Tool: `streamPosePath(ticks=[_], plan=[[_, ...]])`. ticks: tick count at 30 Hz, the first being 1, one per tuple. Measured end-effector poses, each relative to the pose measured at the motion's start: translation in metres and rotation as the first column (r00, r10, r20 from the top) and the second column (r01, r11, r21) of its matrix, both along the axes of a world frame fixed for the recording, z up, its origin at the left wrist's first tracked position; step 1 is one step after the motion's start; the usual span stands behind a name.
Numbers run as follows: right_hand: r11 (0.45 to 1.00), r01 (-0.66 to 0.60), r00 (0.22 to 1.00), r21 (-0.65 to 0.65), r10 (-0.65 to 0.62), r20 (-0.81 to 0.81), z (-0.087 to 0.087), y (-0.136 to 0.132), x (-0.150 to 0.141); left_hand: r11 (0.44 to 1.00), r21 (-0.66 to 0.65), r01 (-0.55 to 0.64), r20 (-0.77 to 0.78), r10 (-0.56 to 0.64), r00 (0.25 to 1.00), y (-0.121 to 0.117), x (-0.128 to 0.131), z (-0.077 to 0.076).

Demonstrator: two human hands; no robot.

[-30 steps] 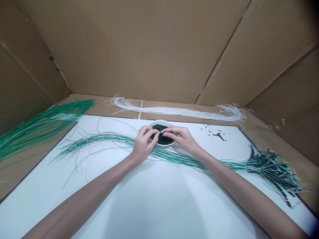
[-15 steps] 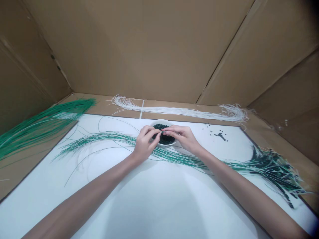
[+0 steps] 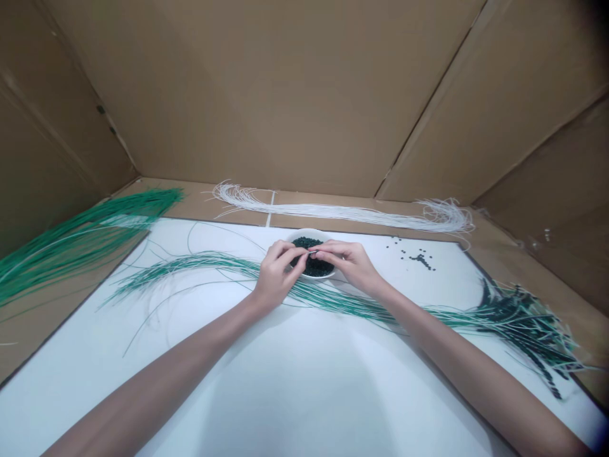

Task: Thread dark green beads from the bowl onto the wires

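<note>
Over a white bowl (image 3: 320,277) filled with small dark green beads (image 3: 308,242), my two hands meet fingertip to fingertip. My left hand (image 3: 276,271) is closed in a pinch on one end of a short, thin pale strand (image 3: 311,252). From the other side, my right hand (image 3: 353,261) pinches the same strand. Whether a bead sits between the fingertips is too small to tell. Beneath my wrists runs a long bundle of green strands (image 3: 333,301); its right end fans out with dark beaded tips (image 3: 523,327).
Several loose dark beads (image 3: 421,259) lie on the white board (image 3: 295,381) right of the bowl. A bundle of white strands (image 3: 333,212) stretches along the back. More green strands (image 3: 95,231) lie at the left. Cardboard walls (image 3: 266,95) enclose the back and sides.
</note>
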State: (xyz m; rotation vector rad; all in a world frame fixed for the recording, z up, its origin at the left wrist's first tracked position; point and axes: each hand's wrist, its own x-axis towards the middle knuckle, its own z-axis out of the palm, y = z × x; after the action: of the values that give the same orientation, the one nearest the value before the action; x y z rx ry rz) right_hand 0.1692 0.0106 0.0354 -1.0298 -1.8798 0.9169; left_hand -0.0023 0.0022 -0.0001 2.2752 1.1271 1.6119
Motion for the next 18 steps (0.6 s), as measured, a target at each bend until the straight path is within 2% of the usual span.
streamPosePath(ticks=[12, 18], plan=[[1.0, 0.026, 0.999, 0.006, -0.026, 0.048, 0.0032, -0.0011, 0.0001, 1.0, 0.008, 0.028, -0.006, -0.028, 1.0, -0.0008, -0.0001, 0.0009], [0.998, 0.052, 0.999, -0.022, -0.052, -0.007, 0.0052, -0.0018, -0.001, 0.999, 0.0, 0.049, -0.007, -0.049, 0.999, -0.0002, -0.0008, -0.0009]])
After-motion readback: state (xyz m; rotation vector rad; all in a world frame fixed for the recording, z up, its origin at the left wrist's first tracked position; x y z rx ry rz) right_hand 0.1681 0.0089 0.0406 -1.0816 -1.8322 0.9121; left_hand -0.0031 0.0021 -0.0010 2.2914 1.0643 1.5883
